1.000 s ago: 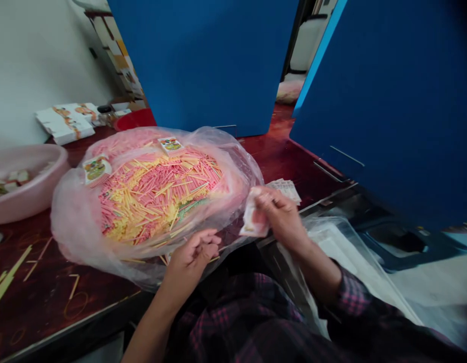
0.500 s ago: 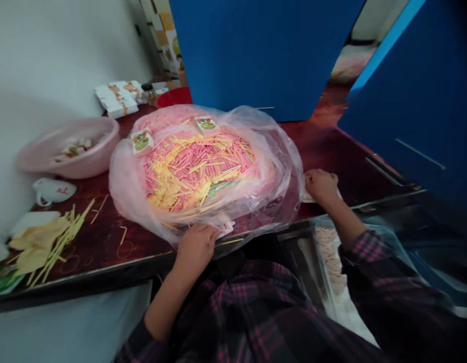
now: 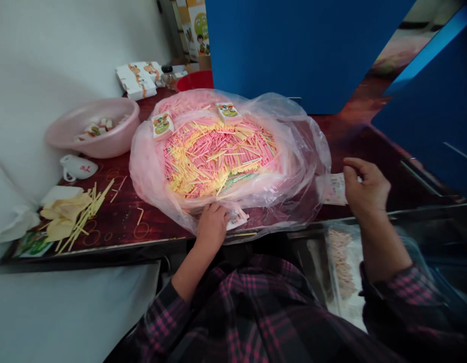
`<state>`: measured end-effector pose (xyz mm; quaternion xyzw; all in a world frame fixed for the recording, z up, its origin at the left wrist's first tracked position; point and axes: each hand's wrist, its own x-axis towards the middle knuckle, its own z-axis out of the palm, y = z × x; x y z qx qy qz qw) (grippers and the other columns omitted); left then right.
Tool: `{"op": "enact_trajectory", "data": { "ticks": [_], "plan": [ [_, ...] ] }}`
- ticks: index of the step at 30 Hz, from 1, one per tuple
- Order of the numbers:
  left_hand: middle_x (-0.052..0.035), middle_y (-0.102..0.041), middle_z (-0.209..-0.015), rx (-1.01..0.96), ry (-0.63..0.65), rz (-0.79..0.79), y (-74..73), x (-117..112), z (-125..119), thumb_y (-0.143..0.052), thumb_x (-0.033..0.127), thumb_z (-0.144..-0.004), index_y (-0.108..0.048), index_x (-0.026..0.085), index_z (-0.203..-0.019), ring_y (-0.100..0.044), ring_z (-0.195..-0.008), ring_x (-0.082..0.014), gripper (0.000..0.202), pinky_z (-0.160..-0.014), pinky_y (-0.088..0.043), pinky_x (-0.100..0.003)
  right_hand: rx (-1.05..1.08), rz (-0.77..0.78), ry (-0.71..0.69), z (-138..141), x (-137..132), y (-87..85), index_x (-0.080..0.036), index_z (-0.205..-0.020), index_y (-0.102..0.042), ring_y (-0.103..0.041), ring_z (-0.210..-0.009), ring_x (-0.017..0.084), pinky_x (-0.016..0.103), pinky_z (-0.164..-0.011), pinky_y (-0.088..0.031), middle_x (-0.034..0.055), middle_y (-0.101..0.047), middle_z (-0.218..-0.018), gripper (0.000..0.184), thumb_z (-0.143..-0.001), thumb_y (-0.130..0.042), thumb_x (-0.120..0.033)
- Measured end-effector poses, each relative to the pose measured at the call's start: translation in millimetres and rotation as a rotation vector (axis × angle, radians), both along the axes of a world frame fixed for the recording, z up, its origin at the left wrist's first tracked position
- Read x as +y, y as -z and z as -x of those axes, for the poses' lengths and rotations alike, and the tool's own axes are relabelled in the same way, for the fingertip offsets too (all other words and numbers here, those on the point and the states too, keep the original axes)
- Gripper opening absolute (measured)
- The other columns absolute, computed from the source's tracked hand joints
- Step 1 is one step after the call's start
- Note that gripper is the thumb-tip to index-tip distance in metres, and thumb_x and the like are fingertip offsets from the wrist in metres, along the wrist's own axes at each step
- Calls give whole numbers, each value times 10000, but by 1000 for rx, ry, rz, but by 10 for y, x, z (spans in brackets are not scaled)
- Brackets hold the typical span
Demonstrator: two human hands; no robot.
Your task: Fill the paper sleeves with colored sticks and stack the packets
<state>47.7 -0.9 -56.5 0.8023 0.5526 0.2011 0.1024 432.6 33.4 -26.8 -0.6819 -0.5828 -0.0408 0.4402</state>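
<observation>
A large clear plastic bag lies open on the table, full of thin pink, yellow and green sticks. At the bag's front edge my left hand has its fingers bent around a small white printed packet. My right hand is curled, right of the bag, and what its fingers hold, if anything, is hidden. Just left of those fingers lie flat printed packets. Two small filled boxes stand on the bag's contents: a left box and a back box.
Left stand a pink basin with small boxes inside and a white cup. Loose yellow sticks lie by the front left edge. Blue panels rise behind. Below the table at right is a clear bin.
The view has shifted, so the table sits further right and higher. My right hand has moved right, uncovering more of the flat packets. My left hand stays at the packet.
</observation>
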Motion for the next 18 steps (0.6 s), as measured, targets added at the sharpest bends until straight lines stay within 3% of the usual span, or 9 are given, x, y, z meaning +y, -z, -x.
{"op": "enact_trajectory", "data": {
  "ticks": [4,7,10,13,18],
  "plan": [
    [-83,-674,-919,62,-52,-8,38,-21,-52,-604,135,-909,-682,200,-789,-580,-945,-276,157,-867,-488,-426,87,-168,-142,515,-262,-305,-265,-1024,-746,-718,-988,256,481,-1002,-521,86,-773,-1024,205,-965,-562,-336],
    [-86,-666,-888,67,-54,-51,81,-59,-66,-550,111,-927,-665,205,-769,-578,-909,-273,216,-840,-483,-420,187,-192,-281,934,-441,-380,-249,-1037,-752,-732,-979,222,474,-1034,-524,53,-781,-1017,198,-973,-582,-327],
    [-69,-657,-836,47,-24,-152,96,-101,-43,-532,144,-955,-660,207,-762,-585,-859,-245,240,-818,-487,-388,349,-7,-493,1284,-570,-299,-256,-1083,-757,-753,-866,210,381,-843,-599,44,-796,-972,223,-968,-589,-347],
    [-60,-664,-816,-26,22,-234,64,-129,-20,-514,200,-987,-680,205,-798,-608,-851,-227,251,-814,-493,-363,305,229,-686,1527,-601,-154,-254,-1052,-781,-757,-822,225,358,-776,-589,51,-808,-969,252,-953,-584,-374],
    [-61,-709,-840,-185,127,-318,-34,-173,-52,-483,258,-1018,-720,214,-856,-642,-855,-212,291,-809,-510,-345,147,477,-673,1669,-532,-83,-228,-818,-791,-681,-641,210,298,-611,-478,51,-754,-710,469,-974,-490,-551]
  ]
}}
